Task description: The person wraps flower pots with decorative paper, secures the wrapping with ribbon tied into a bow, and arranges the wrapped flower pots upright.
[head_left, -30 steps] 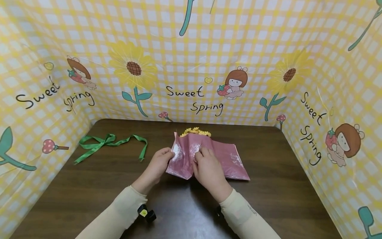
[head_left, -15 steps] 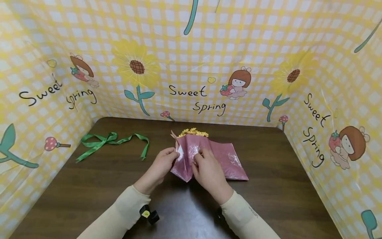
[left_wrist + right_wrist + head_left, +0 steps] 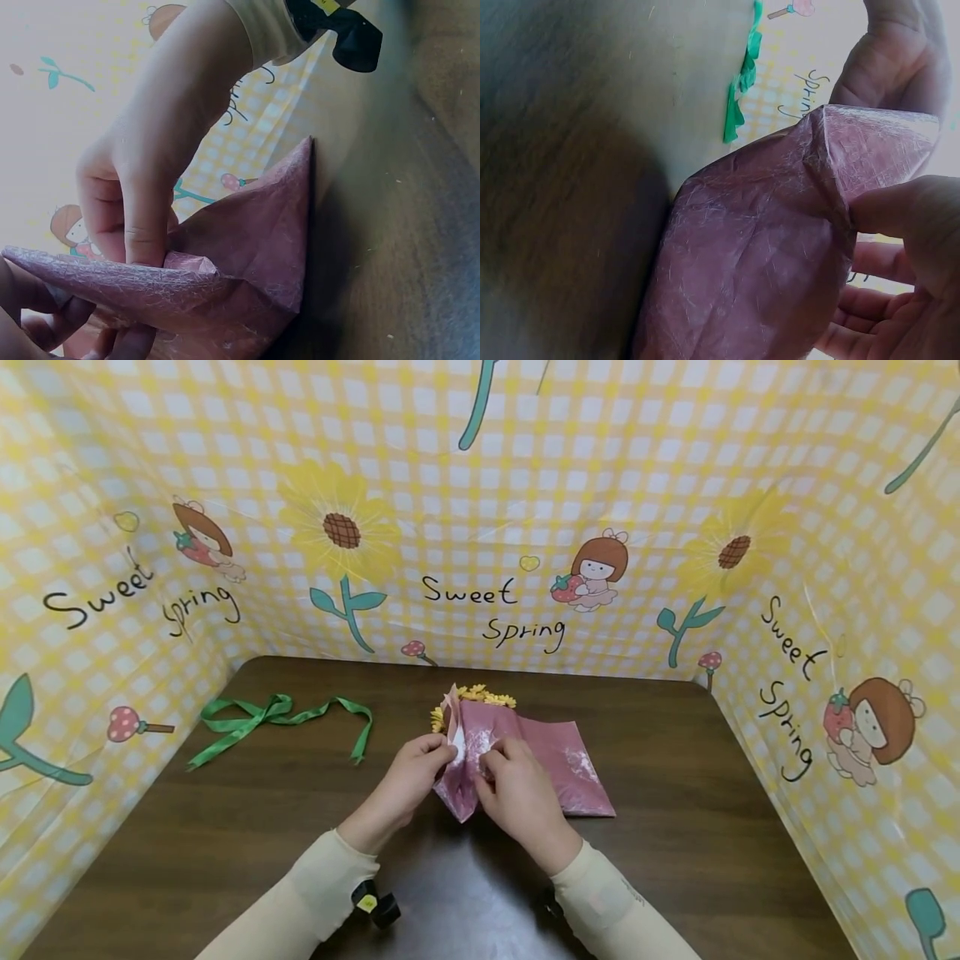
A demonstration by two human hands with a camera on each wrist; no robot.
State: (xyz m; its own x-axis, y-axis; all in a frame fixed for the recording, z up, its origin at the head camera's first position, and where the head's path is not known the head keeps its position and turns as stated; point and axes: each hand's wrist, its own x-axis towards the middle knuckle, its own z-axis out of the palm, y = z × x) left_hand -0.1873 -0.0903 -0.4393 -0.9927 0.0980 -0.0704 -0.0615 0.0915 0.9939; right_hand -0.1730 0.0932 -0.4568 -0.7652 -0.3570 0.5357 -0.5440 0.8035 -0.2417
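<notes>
Shiny pink wrapping paper [image 3: 555,756] lies around a bunch of small yellow flowers [image 3: 487,695], whose heads peek out behind its back edge. The left hand [image 3: 405,777] pinches the left edge of the paper, which stands up in a crease. On the paper's front, a little further right, the right hand [image 3: 521,797] pinches a fold between thumb and fingers. Seen from the right wrist, the creased paper [image 3: 750,255] bends over at its top, with the right thumb [image 3: 881,210] pressed on the fold. Stems are hidden inside the paper.
A green ribbon [image 3: 258,717] tied in a loose bow lies on the dark wooden table [image 3: 690,827], left of the hands. A yellow checked cloth backdrop [image 3: 450,527] walls the table on three sides.
The left hand has drawn the paper's left edge inward, toward the right hand, so the left part is narrower and steeper. The right part slid slightly left. Flowers now show at the left too.
</notes>
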